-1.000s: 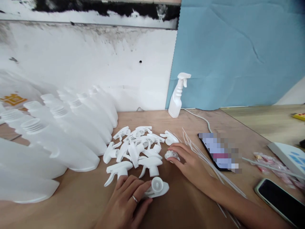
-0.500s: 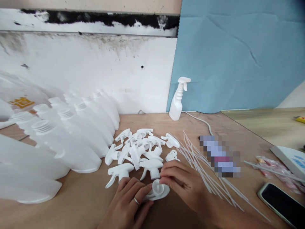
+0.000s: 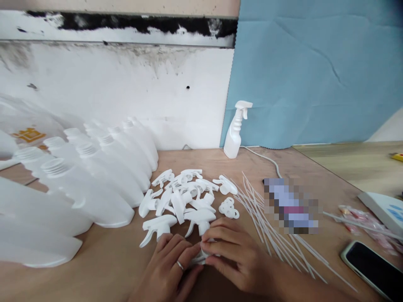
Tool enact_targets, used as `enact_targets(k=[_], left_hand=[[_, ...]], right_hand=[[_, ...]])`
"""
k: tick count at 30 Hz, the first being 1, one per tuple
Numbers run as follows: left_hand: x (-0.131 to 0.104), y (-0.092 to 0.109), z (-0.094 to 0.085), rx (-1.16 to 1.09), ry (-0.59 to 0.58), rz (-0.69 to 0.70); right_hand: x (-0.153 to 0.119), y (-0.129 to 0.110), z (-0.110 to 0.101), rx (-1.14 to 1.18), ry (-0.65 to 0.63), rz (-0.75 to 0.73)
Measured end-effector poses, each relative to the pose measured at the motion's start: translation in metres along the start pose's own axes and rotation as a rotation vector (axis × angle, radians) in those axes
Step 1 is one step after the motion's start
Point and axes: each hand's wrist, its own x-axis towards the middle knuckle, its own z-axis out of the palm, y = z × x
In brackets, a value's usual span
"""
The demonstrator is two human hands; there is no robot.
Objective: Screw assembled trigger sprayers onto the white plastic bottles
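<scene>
My left hand (image 3: 171, 266), with a ring on one finger, is closed on a white spray head (image 3: 198, 259) at the bottom centre. The fingers of my right hand (image 3: 231, 256) close over the round collar end of that same spray head and hide most of it. Just beyond my hands lies a pile of white spray heads (image 3: 179, 205). Small white ring washers (image 3: 228, 208) sit in a cluster above my right hand. Thin white tubes (image 3: 267, 226) are spread to the right of it.
White bottles (image 3: 103, 184) without tops stand in rows at the left. One bottle with a spray head (image 3: 233, 136) stands by the wall. At the right are a blurred-out device (image 3: 289, 205), a phone (image 3: 374, 268), small plastic packets (image 3: 365, 224) and a white appliance (image 3: 385, 209).
My right hand has moved slightly left and its fingers now cover the collar opening, which showed before. The washers beyond it are more exposed. My left hand has stayed in place.
</scene>
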Motion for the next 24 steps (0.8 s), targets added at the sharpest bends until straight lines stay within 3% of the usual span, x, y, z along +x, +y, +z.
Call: enact_targets(k=[6,14,18,24], left_hand=[[-0.001,0.002,0.000,0.030,0.051,-0.006],[-0.001,-0.001,-0.001,0.060,0.033,0.005],[0.002,0.002,-0.004,0.066,-0.025,0.012],[0.004,0.001,-0.001,0.095,-0.070,0.013]], right_hand=[[-0.002,0.001,-0.001,-0.010,-0.048,-0.003],[-0.012,0.006,0.004,0.014,-0.082,0.124],[-0.012,0.008,0.007,-0.068,-0.149,0.058],[-0.009,0.008,0.007,-0.120,-0.137,0.007]])
